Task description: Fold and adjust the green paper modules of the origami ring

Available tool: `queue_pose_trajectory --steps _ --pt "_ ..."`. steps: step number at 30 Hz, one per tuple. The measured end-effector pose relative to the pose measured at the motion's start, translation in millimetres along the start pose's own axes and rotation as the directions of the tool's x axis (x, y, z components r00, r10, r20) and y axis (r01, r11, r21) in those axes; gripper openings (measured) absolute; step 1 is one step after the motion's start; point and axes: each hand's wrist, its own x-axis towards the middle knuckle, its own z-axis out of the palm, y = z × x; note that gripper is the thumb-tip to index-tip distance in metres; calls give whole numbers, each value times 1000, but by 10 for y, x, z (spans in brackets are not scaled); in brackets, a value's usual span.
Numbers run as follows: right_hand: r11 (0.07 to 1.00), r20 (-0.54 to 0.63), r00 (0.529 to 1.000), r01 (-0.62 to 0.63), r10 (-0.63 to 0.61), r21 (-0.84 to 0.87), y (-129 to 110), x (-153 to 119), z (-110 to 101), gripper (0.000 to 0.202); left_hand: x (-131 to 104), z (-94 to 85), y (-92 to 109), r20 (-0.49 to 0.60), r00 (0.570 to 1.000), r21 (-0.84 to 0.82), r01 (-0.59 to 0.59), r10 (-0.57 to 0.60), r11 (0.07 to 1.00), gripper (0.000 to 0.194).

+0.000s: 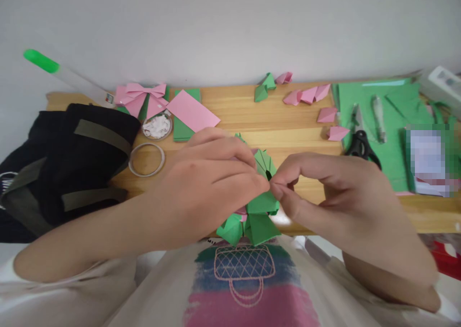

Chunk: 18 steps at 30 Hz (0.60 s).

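Wooden table [237, 103] meets pale wall [216, 29]; left hand [211, 178] grips green paper [262, 203].

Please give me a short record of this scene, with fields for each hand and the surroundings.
Left hand: fingers curled over the green folded paper, holding it
Right hand: thumb and forefinger pinched at that paper; anything between them is hidden
Left side: black bag, pale ring
Right side: scissors on green sheets
Back: pink bow

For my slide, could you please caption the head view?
Left hand and right hand meet at folded green paper.
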Motion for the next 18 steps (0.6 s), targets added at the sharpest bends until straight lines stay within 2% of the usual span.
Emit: queue_pose_trajectory --steps 7,13,18 --pt "990 8 996 84 -83 -116 6 -30 11 17 4 71 -26 -36 999 45 -32 34 998 21" --pt "997 -9 999 38 -39 -62 2 -14 -2 18 7 88 -50 -108 991 -11 -77 75 997 27" --pt "998 -8 1000 13 -13 -57 -14 -12 -17 18 7 89 -40 -96 993 11 -65 66 998 21"
